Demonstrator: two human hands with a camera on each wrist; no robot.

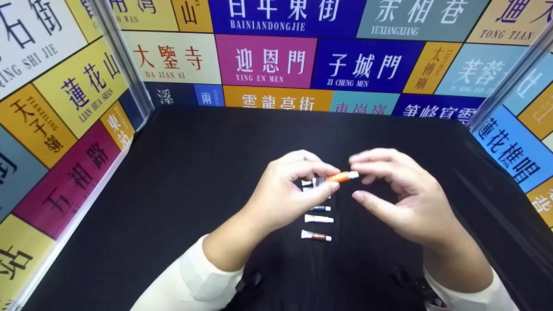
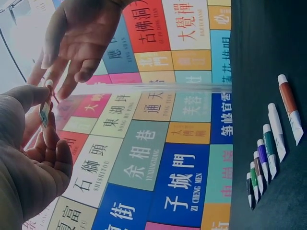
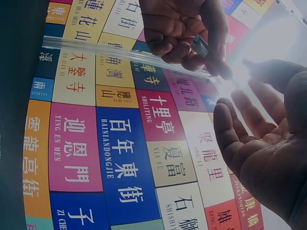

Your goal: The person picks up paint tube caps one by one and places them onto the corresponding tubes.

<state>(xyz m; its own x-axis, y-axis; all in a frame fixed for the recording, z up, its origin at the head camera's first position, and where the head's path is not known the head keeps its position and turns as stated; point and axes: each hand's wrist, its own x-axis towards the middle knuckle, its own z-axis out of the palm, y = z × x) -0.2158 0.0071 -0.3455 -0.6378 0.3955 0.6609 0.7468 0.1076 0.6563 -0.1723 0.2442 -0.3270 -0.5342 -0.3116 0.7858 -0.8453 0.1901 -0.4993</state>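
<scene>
Between thumb and fingers my left hand (image 1: 290, 183) pinches an orange paint tube (image 1: 339, 176), its white cap pointing right toward the other hand. My right hand (image 1: 399, 194) holds nothing; its fingers are spread and loosely bent beside the cap, apart from it. Below the left hand, several small paint tubes lie in a column on the black cloth. The nearest is a brown tube (image 1: 316, 235), then a white tube (image 1: 319, 219). In the left wrist view a green tube (image 2: 269, 146), a purple tube (image 2: 262, 152) and a black tube (image 2: 249, 189) show farther along the row.
A black cloth (image 1: 194, 142) covers the table. Upright panels with colourful street-name signs (image 1: 265, 60) stand at the back and both sides. Clear corner posts (image 1: 125, 56) join the panels.
</scene>
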